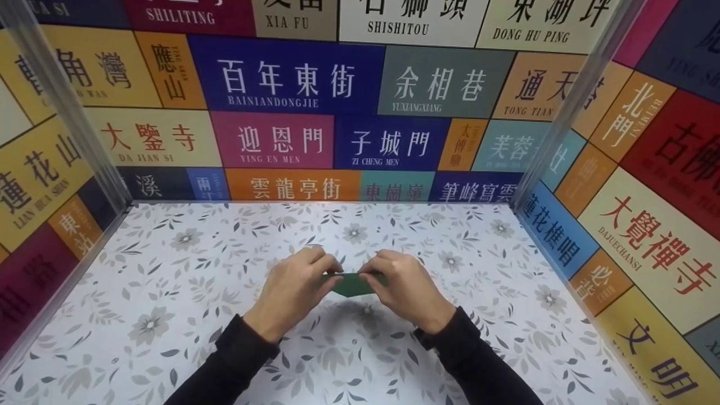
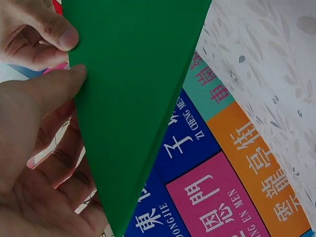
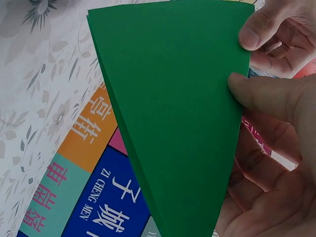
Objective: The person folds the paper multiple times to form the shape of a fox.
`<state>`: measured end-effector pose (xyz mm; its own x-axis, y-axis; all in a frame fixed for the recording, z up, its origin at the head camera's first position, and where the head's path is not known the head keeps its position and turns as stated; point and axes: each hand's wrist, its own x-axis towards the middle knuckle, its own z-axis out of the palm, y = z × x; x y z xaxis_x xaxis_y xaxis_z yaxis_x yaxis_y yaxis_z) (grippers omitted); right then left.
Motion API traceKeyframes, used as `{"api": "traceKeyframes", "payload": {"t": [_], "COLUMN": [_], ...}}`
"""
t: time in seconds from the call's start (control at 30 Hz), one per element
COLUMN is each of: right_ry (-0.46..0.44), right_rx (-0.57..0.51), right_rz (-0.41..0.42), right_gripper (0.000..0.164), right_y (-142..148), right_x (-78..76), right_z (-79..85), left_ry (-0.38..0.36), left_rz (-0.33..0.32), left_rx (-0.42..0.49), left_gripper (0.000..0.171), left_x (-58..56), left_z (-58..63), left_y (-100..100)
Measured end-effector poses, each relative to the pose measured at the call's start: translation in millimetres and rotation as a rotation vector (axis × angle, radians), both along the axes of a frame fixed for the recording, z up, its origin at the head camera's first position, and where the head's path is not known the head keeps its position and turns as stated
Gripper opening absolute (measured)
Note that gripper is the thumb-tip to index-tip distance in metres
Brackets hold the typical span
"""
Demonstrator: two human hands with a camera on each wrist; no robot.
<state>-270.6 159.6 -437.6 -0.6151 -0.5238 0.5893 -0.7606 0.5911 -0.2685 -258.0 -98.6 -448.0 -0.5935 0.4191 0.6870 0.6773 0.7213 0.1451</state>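
Over the flowered tabletop [image 1: 140, 360], apparently mid-fold, next move likely calling for edges kept aligned under even pressure: left hand [image 1: 295, 284] pinching the upper edge of green paper [image 1: 351, 284], which bridges the gap between both hands' fingertips, right hand [image 1: 408, 287] pinching that same edge close by.

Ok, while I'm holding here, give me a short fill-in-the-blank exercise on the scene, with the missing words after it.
1. The left hand and right hand pinch a piece of paper whose colour is ____.
2. The pale tabletop is printed with leaves and ____.
3. The sleeves on both arms are coloured ____.
4. The characters on the YING EN MEN sign are coloured ____.

Missing words: green; flowers; black; white.
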Motion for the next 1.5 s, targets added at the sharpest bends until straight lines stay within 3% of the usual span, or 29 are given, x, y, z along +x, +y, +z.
{"api": "traceKeyframes", "payload": {"t": [0.3, 0.6, 1.07, 1.5], "right_ry": [0.015, 0.029, 0.012, -0.003], "right_rx": [0.026, -0.011, -0.081, -0.095], "right_rz": [0.029, 0.082, 0.098, 0.088], "right_gripper": [0.008, 0.007, 0.005, 0.005], "right_y": [-5, -5, 12, 23], "right_x": [3.3, 3.5, -0.8, -4.7], "right_z": [-3.8, -2.4, 7.6, 12.5], "left_ry": [0.063, 0.042, -0.073, -0.069], "left_rz": [-0.056, -0.102, -0.099, -0.06], "left_rx": [0.015, 0.039, 0.063, 0.056], "left_gripper": [0.018, 0.015, 0.008, 0.009], "left_x": [0.0, -0.4, -4.2, -12.6], "left_z": [-10.5, -7.0, 14.5, 23.1], "left_y": [13, 11, -25, -50]}}
